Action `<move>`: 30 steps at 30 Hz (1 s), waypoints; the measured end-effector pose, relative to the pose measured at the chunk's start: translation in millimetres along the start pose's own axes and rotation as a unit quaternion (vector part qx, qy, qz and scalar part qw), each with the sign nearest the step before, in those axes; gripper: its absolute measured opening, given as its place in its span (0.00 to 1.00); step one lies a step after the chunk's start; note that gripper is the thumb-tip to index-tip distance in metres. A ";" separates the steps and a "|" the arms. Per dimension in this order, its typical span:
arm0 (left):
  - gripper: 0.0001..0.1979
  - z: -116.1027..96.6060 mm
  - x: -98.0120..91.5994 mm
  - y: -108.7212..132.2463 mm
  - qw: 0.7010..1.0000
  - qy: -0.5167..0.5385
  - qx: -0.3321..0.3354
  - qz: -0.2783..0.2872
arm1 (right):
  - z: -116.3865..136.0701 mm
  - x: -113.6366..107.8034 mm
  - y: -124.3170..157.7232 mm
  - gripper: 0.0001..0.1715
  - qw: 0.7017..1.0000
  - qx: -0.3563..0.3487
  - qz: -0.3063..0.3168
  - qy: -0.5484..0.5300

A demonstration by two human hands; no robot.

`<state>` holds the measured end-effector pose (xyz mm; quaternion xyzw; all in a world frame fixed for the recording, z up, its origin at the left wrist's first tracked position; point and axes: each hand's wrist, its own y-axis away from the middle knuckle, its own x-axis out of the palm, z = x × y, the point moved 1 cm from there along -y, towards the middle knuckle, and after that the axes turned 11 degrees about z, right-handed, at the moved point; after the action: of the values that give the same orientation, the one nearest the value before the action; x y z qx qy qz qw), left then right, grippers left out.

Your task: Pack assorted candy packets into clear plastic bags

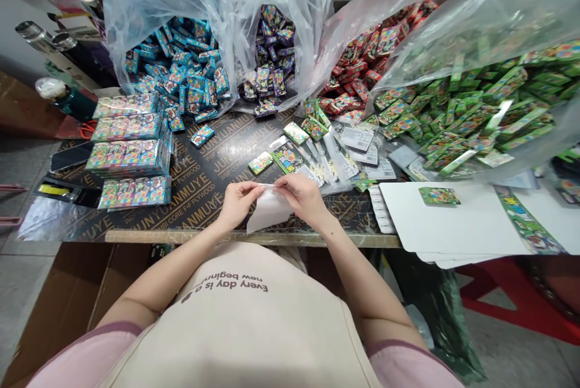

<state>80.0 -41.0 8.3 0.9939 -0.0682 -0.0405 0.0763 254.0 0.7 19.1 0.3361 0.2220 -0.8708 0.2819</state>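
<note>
Between my two hands is a clear plastic bag [270,211], hanging near the table's front edge. My left hand [241,200] pinches its upper left corner between thumb and fingers. My right hand [304,196] grips the upper right side the same way. Just beyond my fingers lie a small green box [260,162], a second green box [295,133] and a dark printed card [289,157]. Several clear sleeves with printed cards [333,158] are fanned out to the right of these.
Plastic bags of blue boxes [194,83], purple boxes [270,61], red boxes [362,67] and green boxes [453,110] line the back. Stacked wrapped packs [129,155] stand at left, near bottles [66,98]. White boards [471,225] bear a green pack [439,196] at right.
</note>
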 end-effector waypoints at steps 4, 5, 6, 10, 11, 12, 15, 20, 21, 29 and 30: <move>0.13 -1.7 -1.4 -0.4 0.998 -0.059 0.029 0.002 | 2.3 -3.8 -0.5 0.05 0.999 0.011 0.014 -0.046; 0.11 -2.8 -1.8 -0.3 0.995 -0.088 0.046 -0.001 | 3.0 -5.8 -1.0 0.04 0.997 0.019 0.023 -0.071; 0.10 -3.9 -2.2 -0.1 0.991 -0.117 0.064 -0.003 | 3.7 -8.1 -1.5 0.05 0.995 0.026 0.033 -0.094; 0.07 -7.0 -2.7 1.2 0.975 -0.190 0.116 -0.010 | 5.5 -16.4 -3.9 0.03 0.991 0.030 0.077 -0.109; 0.06 -7.3 -2.7 1.5 0.973 -0.196 0.124 -0.012 | 5.9 -17.5 -4.3 0.02 0.992 0.025 0.079 -0.100; 0.07 -7.4 -2.6 1.8 0.971 -0.199 0.132 -0.016 | 6.2 -18.1 -4.5 0.02 0.993 0.021 0.076 -0.093; 0.07 -7.8 -1.8 2.4 0.968 -0.204 0.146 -0.022 | 7.1 -17.4 -4.4 0.03 0.995 0.022 0.047 -0.087; 0.08 -9.6 -0.4 2.8 0.974 -0.180 0.132 -0.024 | 8.3 -13.7 -2.8 0.05 0.995 0.030 0.019 -0.096; 0.09 -10.1 -0.3 2.9 0.979 -0.163 0.118 -0.023 | 8.4 -13.3 -2.5 0.05 0.995 0.025 0.015 -0.092; 0.14 -9.7 0.7 0.0 0.995 0.098 -0.035 -0.002 | 3.9 -7.5 1.6 0.08 0.990 -0.111 -0.072 0.047; 0.15 -9.0 1.3 -0.6 0.991 0.125 -0.044 -0.004 | 3.0 -5.8 1.9 0.10 0.986 -0.130 -0.081 0.067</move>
<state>82.2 -39.3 17.0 0.9871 -0.0527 0.0807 0.1278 257.4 -0.4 24.9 0.3347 0.3782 -0.8302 0.2359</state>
